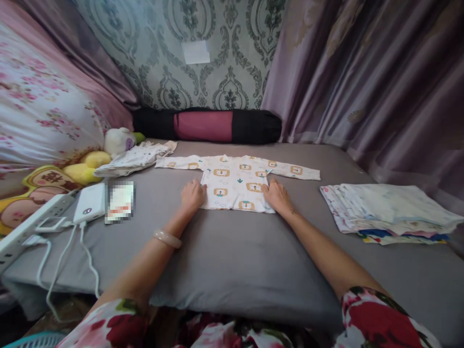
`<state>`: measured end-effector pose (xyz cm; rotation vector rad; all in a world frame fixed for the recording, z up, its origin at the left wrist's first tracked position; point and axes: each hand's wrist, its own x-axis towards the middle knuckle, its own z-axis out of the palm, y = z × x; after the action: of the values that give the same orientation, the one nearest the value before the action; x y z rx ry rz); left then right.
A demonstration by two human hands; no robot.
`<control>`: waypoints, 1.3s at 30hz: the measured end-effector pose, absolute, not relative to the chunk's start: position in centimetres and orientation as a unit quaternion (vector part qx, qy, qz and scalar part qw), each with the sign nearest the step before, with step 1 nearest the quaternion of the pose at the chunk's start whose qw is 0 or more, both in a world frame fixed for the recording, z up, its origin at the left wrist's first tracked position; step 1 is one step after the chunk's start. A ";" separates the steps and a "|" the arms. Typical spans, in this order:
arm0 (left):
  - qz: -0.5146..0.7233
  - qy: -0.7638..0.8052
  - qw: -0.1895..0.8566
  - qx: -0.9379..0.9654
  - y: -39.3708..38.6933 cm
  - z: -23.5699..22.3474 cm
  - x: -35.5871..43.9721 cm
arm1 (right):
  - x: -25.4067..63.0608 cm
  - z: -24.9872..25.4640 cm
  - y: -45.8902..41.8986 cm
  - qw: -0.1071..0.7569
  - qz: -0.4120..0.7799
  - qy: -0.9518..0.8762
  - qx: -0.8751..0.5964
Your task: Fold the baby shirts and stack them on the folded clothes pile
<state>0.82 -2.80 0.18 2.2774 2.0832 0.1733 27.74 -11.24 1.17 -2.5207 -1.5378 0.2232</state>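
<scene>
A small white long-sleeved baby shirt with a lion print lies spread flat on the grey sheet, its sleeves stretched out to both sides. My left hand is closed on its left side edge below the sleeve. Opposite it, my right hand pinches the right side edge, fingers curled in at the cloth. The fingertips of both hands are partly hidden. Shirt hem and lower corners point toward me.
To the right sits a stack of folded clothes. At left are more folded clothes, plush toys, a white power bank, a power strip and cables. A black and maroon bolster lies along the wall.
</scene>
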 end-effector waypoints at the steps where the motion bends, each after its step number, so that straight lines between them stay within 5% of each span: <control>1: 0.046 0.676 0.035 0.735 -3.5 0.4 0.7 | 27.4 1.2 -12.0 0.084 0.077 -0.520 -0.847; 20: -0.011 0.635 0.035 0.772 -6.2 1.5 -1.0 | 26.3 2.0 -16.8 -0.017 0.050 -0.600 -0.798; 24: 0.035 0.575 -0.040 0.817 -5.9 1.6 1.2 | 25.6 2.0 -15.3 0.030 -0.009 -0.645 -0.763; 30: 0.071 0.454 0.031 0.887 -4.5 0.5 7.9 | 23.8 -0.6 -11.2 0.104 -0.007 -0.693 -0.713; 39: 0.137 0.457 0.092 0.874 -2.5 -1.3 14.1 | 24.9 -0.9 -9.9 0.102 0.111 -0.690 -0.708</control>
<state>14.06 -2.49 -1.29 2.5966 1.3577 0.4062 24.93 -9.90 -0.92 -2.0901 -2.0382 0.3291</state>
